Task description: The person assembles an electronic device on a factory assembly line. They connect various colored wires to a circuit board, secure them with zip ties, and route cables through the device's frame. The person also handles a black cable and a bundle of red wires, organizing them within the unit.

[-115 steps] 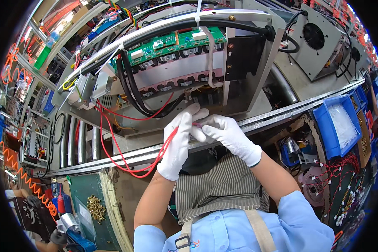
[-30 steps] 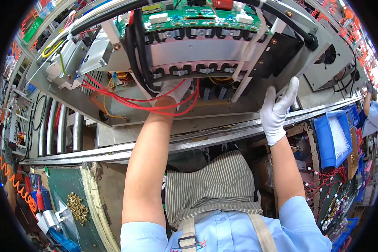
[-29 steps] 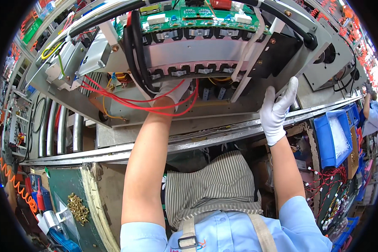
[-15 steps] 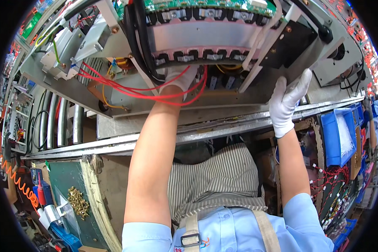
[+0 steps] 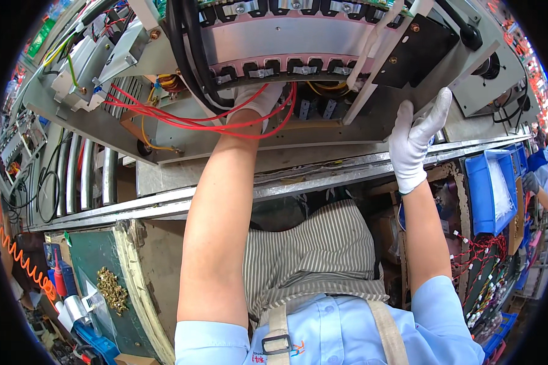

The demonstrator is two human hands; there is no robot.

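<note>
A large open metal chassis [image 5: 323, 137] stands across the bench, with a silver heatsink block [image 5: 274, 42] and rows of clamped black components inside. My gloved left hand [image 5: 252, 100] reaches in under that block, behind a loop of red wires [image 5: 195, 125]; its fingers are hidden. Thick black cables [image 5: 192, 58] hang just beside its wrist. My right hand [image 5: 411, 143], in a white glove, is raised at the chassis's right front, thumb and fingers apart. Nothing shows in it, and it is near the grey side plate [image 5: 463, 76].
Metal rollers [image 5: 91, 176] lie to the left. A bench rail [image 5: 164, 204] runs in front of me. Brass fasteners [image 5: 112, 292] are heaped on the green mat at lower left. To the right are a blue bin [image 5: 484, 201] and red wire harnesses [image 5: 490, 249]. Another person's gloved hand [image 5: 531, 182] shows far right.
The chassis sits slightly higher and farther left in view. My left hand remains inside beneath the block. The right hand stays raised, with little change in its pose.
</note>
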